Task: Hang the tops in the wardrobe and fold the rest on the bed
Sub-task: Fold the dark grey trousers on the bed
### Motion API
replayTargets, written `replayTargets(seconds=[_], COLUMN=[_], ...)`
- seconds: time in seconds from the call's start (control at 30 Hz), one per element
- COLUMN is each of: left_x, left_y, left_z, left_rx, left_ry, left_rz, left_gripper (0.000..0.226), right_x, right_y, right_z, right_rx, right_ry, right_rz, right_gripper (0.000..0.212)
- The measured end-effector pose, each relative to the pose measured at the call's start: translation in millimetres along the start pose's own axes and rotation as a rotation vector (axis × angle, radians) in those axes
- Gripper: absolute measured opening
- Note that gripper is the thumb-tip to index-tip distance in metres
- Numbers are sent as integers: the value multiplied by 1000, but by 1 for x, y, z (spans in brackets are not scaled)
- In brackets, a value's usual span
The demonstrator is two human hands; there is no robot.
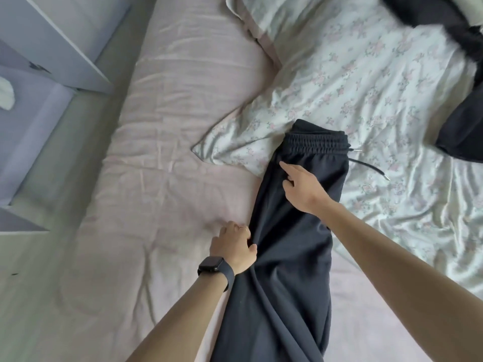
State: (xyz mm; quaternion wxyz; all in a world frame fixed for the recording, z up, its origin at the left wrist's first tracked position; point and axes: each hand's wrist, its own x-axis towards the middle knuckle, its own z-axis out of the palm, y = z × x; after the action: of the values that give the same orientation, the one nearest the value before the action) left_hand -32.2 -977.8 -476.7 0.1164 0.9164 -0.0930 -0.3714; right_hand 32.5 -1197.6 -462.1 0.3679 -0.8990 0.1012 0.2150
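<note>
The dark trousers are laid on the bed, seemingly leg on leg. Their long axis runs from the waistband, just above the centre of the frame, down to the bottom edge. Their left edge is gripped about mid-length by the left hand, fingers curled into the cloth. The right hand is rested on the fabric just below the waistband, forefinger stretched out, nothing held. A fold across the length is judged to come next, and the waistband lies nearer the right hand.
</note>
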Motion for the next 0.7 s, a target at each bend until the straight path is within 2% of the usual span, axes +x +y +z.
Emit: replayTargets(seconds=[0.07, 0.13, 0.2, 0.23, 0.33, 0.4, 0.53, 0.63, 0.7], left_x=[16, 39, 70, 84, 120, 138, 154, 166, 178], left_y=[10, 22, 38, 46, 69, 80, 90, 98, 104], left_z=[-15, -32, -49, -56, -70, -73, -79, -96, -108], left_rx=[-38, -76, -135, -166, -227, -212, -304, -352, -320], left_ry=[44, 109, 190, 231, 317, 349, 498, 529, 487], left_rz=[22, 54, 78, 83, 93, 112, 166, 100, 63], left_gripper=[36, 41, 45, 47, 49, 47, 16, 16, 17], right_x=[-8, -8, 3, 10, 34, 47, 60, 68, 75], right_y=[6, 11, 18, 19, 18, 21, 24, 23, 23], right_z=[-8, -20, -36, -43, -54, -53, -56, -65, -71], right_rx=[30, -9, -143, -224, -411, -484, -443, -331, -265], right_ry=[135, 345, 564, 605, 461, 397, 486, 565, 542], right_rz=[-44, -76, -72, -55, 23, 61, 127, 132, 178], right_gripper=[50, 41, 38, 41, 52, 52, 40, 35, 36])
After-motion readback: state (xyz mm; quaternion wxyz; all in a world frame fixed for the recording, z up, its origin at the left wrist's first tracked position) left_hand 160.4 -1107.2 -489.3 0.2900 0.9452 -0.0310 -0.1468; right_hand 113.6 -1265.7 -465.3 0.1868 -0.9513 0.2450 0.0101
